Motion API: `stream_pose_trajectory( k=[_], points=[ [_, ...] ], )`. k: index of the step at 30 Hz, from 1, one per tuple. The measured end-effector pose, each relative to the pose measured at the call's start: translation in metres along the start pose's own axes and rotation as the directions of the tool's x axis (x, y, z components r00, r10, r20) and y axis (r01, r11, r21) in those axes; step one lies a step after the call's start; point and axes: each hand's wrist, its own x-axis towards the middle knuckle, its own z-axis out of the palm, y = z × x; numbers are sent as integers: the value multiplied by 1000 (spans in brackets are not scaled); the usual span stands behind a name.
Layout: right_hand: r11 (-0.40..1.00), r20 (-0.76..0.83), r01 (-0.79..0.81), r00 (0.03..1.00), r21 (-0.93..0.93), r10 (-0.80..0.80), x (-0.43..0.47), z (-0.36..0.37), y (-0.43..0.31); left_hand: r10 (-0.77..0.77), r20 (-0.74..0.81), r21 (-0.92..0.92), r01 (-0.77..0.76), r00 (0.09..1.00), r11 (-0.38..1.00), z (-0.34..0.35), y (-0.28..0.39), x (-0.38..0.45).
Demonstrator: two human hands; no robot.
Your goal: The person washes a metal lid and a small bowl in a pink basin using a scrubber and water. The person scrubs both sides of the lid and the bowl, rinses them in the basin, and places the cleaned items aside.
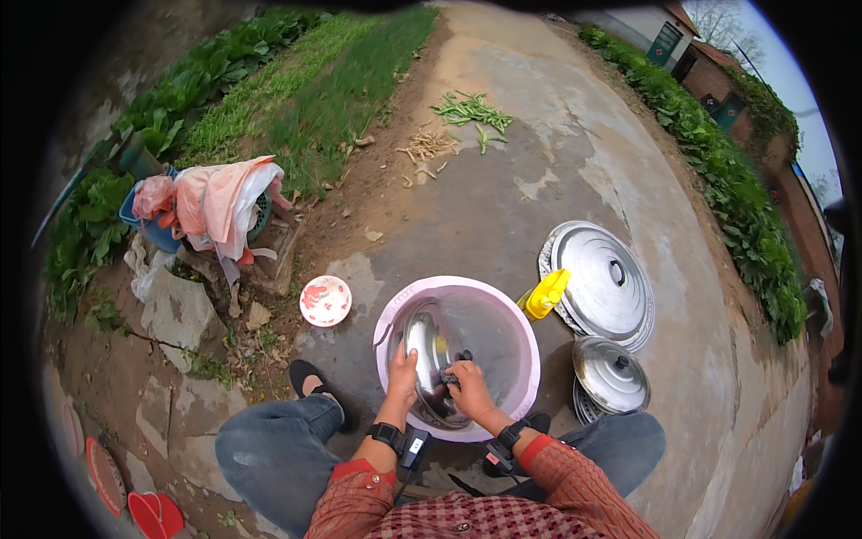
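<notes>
A pink plastic basin (527, 337) stands on the concrete between my knees, with greyish water in it. Tilted inside it is a shiny metal pot lid (424, 337). My left hand (403, 378) grips the lid's left edge, thumb on top. In my right hand (470, 389) is a dark scouring pad (446, 377), pressed against the lid's surface. Just behind my right fingers a black knob-like part shows. A yellow plastic bottle (544, 295) stands close to the basin's upper right rim.
Large metal lids (592, 276) and a smaller lidded pot (611, 375) lie at the right. A red-and-white bowl (326, 301) sits left of the basin. Green pods (473, 112) and dried pods (429, 145) lie ahead. A red bucket (155, 515) is at the lower left.
</notes>
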Motion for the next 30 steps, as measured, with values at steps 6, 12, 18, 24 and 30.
stream_pose_trajectory(
  k=[6, 12, 18, 24, 30],
  points=[
    [989, -208, -147, 967, 3, 145, 17, -65, 32, 61, 128, 149, -80, 990, 986, 42, 28, -22],
    [841, -91, -362, 898, 401, 430, 42, -116, -11, 208, 419, 291, -348, 884, 892, 87, 17, -62],
    [945, -246, -314, 913, 86, 326, 25, -124, -24, 99, 539, 605, -466, 836, 645, 98, -5, -84],
    [877, -269, -456, 835, 152, 481, 6, -129, 0, -113, 704, 455, -322, 701, 830, 89, -15, -78],
    [922, -419, -358, 821, 150, 387, -6, -148, -2, -407, 92, 647, 256, 909, 718, 35, -27, -57]
  ],
)
